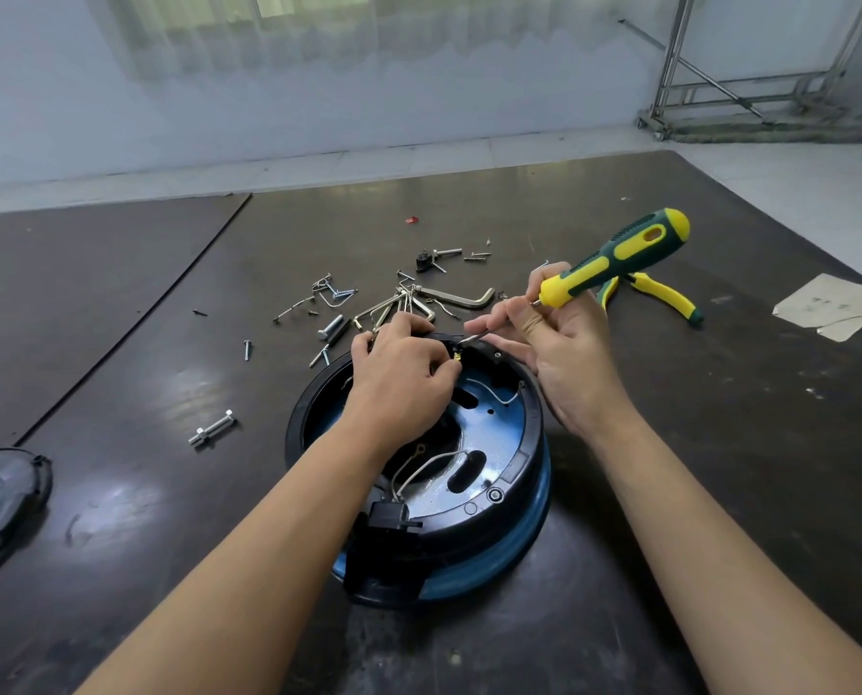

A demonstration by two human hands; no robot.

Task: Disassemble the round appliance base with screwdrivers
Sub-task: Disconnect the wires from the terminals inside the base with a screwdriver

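The base [511, 486] lies open side up on the table [168, 494], right before us. Our left hand [398, 373] curls over its far rim, fingers pinching a yellow part [457, 354]. Our right hand [564, 353] grips the screwdriver [614, 258], its tip at that part. Loose screws [333, 293] lie beyond.
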